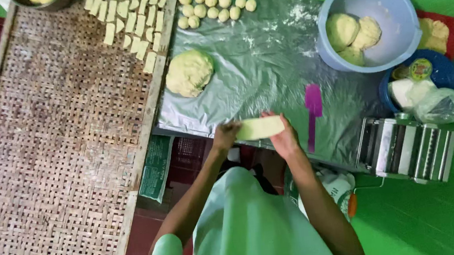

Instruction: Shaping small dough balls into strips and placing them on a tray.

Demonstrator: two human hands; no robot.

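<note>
Both hands hold a flat, pale yellow strip of dough [259, 128] over the near edge of a plastic-covered work surface [265, 63]. My left hand [224, 136] pinches its left end, while my right hand [285, 140] supports its right end from below. A large lump of dough [189, 73] lies on the plastic just beyond my left hand. Several small dough balls [214, 6] sit in rows at the far edge. A purple scraper [312, 111] lies right of my right hand.
A big woven bamboo tray [58, 160] on the left carries several cut dough pieces [130, 17] at its far end. A light blue bowl [387, 1] holds dough lumps. A metal pasta roller [409, 149] stands at the right, behind it a blue plate [446, 70] with bags.
</note>
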